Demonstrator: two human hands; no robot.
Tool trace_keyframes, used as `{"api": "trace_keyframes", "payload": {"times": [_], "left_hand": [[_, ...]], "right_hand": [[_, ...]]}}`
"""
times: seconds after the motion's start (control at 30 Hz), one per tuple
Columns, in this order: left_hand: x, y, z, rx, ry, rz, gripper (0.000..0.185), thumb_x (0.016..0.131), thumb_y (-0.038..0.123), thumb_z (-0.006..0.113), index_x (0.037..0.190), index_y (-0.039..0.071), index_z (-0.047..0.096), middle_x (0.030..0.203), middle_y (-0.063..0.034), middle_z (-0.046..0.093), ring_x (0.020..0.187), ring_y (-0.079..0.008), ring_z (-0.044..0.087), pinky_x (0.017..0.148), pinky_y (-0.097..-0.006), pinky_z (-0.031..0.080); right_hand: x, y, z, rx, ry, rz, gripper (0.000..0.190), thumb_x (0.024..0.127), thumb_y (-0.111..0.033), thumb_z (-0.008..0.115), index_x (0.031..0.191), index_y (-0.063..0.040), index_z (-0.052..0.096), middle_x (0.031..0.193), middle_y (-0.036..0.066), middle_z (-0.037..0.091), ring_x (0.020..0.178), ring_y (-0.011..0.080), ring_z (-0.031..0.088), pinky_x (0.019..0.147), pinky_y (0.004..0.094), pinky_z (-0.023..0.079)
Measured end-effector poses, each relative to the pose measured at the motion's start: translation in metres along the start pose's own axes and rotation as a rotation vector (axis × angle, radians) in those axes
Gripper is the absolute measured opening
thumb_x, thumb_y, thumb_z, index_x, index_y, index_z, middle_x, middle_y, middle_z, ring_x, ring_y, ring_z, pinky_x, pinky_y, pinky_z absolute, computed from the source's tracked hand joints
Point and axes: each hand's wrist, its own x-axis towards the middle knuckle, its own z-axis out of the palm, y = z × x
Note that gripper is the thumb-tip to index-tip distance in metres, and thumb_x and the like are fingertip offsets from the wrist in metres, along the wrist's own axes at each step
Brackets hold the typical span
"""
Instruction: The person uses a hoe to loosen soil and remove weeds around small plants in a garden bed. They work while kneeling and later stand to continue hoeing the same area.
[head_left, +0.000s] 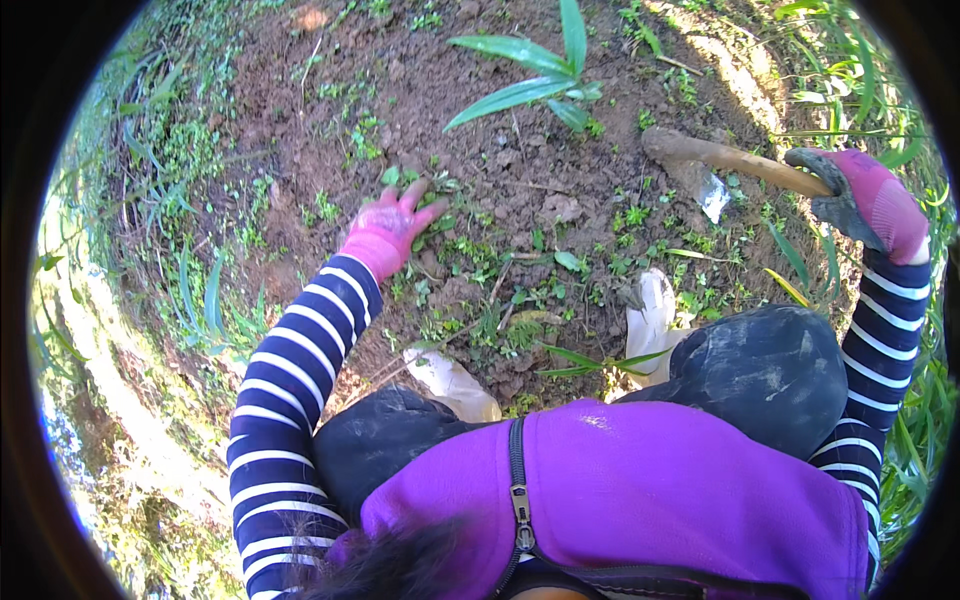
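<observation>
My left hand (385, 227), in a pink work glove, reaches down to the soil. Its fingers are apart, with the tips among small green weeds (444, 184); I see nothing held in them. Over on the right, my right hand (874, 196) wears a pink glove with a grey, muddy palm. It grips the wooden handle (772, 171) of a short hand hoe. The hoe's mud-caked head points left, and its metal blade (713, 198) shines where it meets the ground.
A young long-leaved plant (555, 79) stands in the brown soil (480, 161) ahead. My white boots (651, 304) flank a weedy patch near my knees. A smaller leafy shoot (600, 363) grows between my legs. Tall grass (919, 435) lines the right side, with more plants (206, 300) on the left.
</observation>
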Motion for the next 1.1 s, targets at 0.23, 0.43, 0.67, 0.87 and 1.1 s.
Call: {"api": "trace_keyframes", "payload": {"times": [0.23, 0.43, 0.67, 0.87, 1.1], "left_hand": [[-0.063, -0.024, -0.005, -0.120, 0.297, -0.222, 0.046, 0.078, 0.003, 0.060, 0.121, 0.019, 0.056, 0.120, -0.0123, 0.058, 0.101, -0.0297, 0.063, 0.079, -0.0383, 0.055], [-0.102, 0.056, 0.036, -0.092, 0.025, 0.215, 0.055, 0.078, 0.005, 0.061, 0.131, 0.018, 0.049, 0.116, -0.0124, 0.060, 0.094, -0.0244, 0.065, 0.064, -0.0329, 0.057], [-0.086, 0.079, 0.068, -0.277, -0.055, 0.040, 0.056, 0.082, 0.002, 0.057, 0.133, 0.021, 0.047, 0.117, -0.0128, 0.057, 0.098, -0.0303, 0.063, 0.076, -0.0396, 0.056], [-0.111, 0.048, 0.056, -0.550, 0.211, -0.606, 0.045, 0.081, 0.006, 0.062, 0.125, 0.015, 0.054, 0.119, -0.0143, 0.058, 0.105, -0.0307, 0.062, 0.082, -0.0398, 0.054], [-0.098, -0.016, 0.069, -0.746, -0.099, -1.310, 0.051, 0.090, 0.036, 0.060, 0.133, 0.011, 0.050, 0.123, -0.0190, 0.061, 0.115, -0.0345, 0.058, 0.094, -0.0415, 0.047]], "right_hand": [[0.001, -0.006, -0.007, 0.067, -0.108, 0.111, 0.055, 0.082, -0.032, 0.068, 0.129, -0.004, 0.056, 0.114, 0.016, 0.064, 0.100, 0.0323, 0.062, 0.089, 0.0390, 0.048], [0.019, -0.015, -0.017, 0.127, -0.244, 0.264, 0.052, 0.083, -0.024, 0.065, 0.129, -0.002, 0.055, 0.116, 0.018, 0.064, 0.105, 0.0296, 0.062, 0.092, 0.0372, 0.047], [0.007, -0.018, -0.005, -0.053, -0.109, 0.201, 0.053, 0.076, -0.003, 0.067, 0.128, -0.009, 0.058, 0.110, 0.018, 0.066, 0.098, 0.0336, 0.065, 0.086, 0.0386, 0.051], [-0.001, -0.015, 0.003, -0.095, -0.055, 0.109, 0.054, 0.078, -0.010, 0.068, 0.131, -0.012, 0.057, 0.101, 0.017, 0.066, 0.090, 0.0349, 0.064, 0.080, 0.0427, 0.050], [-0.006, -0.007, 0.005, -0.150, -0.029, 0.048, 0.052, 0.078, -0.012, 0.069, 0.128, -0.013, 0.057, 0.100, 0.015, 0.066, 0.090, 0.0350, 0.063, 0.080, 0.0442, 0.051]]}}
